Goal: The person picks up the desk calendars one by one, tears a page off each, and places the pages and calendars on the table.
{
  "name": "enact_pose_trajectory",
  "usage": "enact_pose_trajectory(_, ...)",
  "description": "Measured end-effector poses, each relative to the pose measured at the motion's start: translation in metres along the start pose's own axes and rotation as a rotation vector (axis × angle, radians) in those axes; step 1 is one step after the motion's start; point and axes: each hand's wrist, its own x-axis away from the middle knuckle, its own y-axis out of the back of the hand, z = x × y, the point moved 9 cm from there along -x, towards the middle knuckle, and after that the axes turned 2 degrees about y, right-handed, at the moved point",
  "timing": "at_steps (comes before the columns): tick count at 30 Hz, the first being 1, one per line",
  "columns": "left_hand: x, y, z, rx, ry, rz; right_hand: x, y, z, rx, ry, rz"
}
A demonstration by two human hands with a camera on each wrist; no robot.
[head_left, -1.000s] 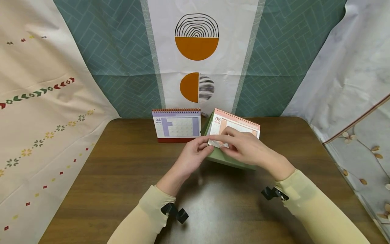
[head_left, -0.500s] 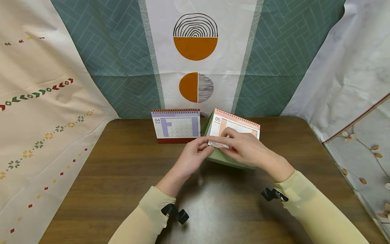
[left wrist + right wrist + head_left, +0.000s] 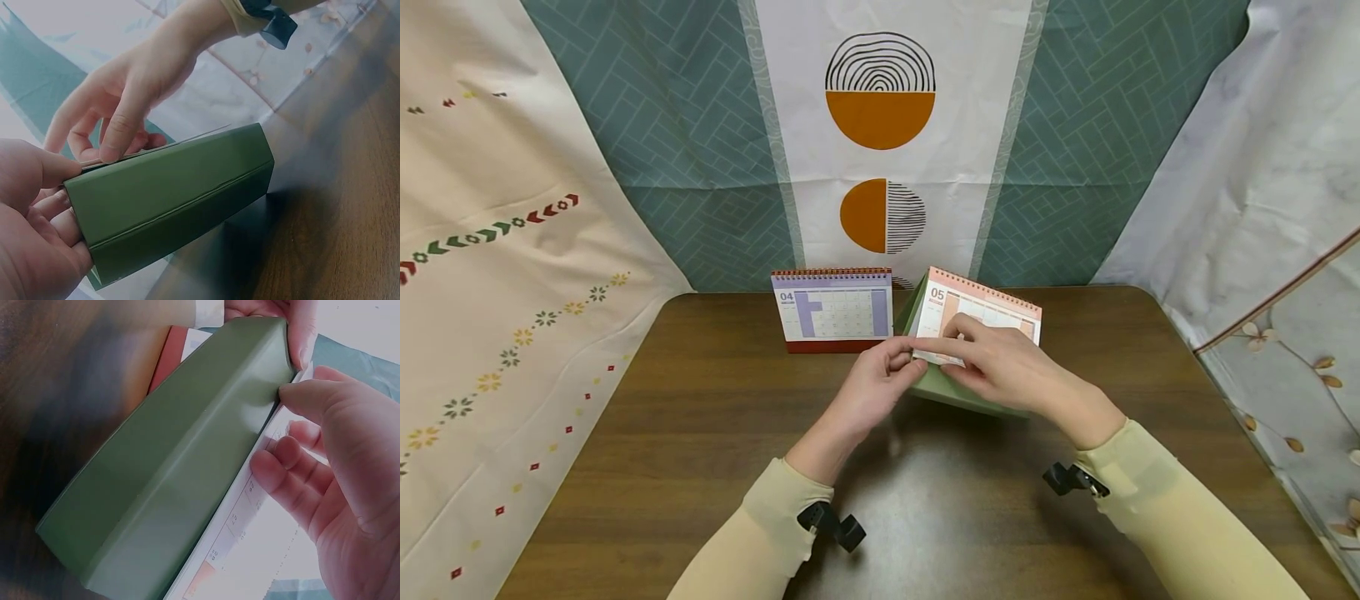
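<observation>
A green desk calendar (image 3: 962, 393) with a peach "05" page (image 3: 931, 318) stands angled at the back middle of the table. My left hand (image 3: 874, 375) grips its left end. In the left wrist view, left fingers (image 3: 65, 219) reach inside the green base (image 3: 162, 194), the thumb lying on its edge. My right hand (image 3: 1011, 362) is at the pages' lower left corner, its index finger stretched toward the left fingertips. In the right wrist view, the right thumb (image 3: 312, 397) presses the base's edge beside the pages (image 3: 234, 519), with bent fingers over the page front.
A second desk calendar (image 3: 846, 312), purple "04" page and dark red base, stands upright just left of the green one. Both are on a brown wooden table (image 3: 700, 433). Behind hangs a teal and white cloth (image 3: 700, 150); patterned cloths hang at both sides.
Both hands stay at the green calendar's lower left corner with hardly any movement. The head view has shifted very slightly.
</observation>
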Motion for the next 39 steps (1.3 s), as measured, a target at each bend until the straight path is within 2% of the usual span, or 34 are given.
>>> enact_pose_trajectory(13,0.0,-0.003,0.001,0.02,0.005,0.021,-0.006,0.001,0.001,-0.029,-0.018,0.015)
enact_pose_trajectory(23,0.0,-0.003,0.0,0.034,0.01,0.024,-0.004,0.004,0.001,-0.059,0.018,-0.02)
enact_pose_trajectory(29,-0.001,-0.002,0.001,0.042,0.023,0.015,-0.003,0.004,-0.004,-0.085,-0.034,-0.02)
enact_pose_trajectory(34,-0.001,0.001,0.004,0.063,0.037,-0.013,-0.001,0.01,-0.004,-0.07,-0.07,-0.079)
enact_pose_trajectory(39,-0.002,-0.001,0.003,0.062,0.04,-0.002,0.0,0.012,-0.004,-0.099,-0.082,-0.117)
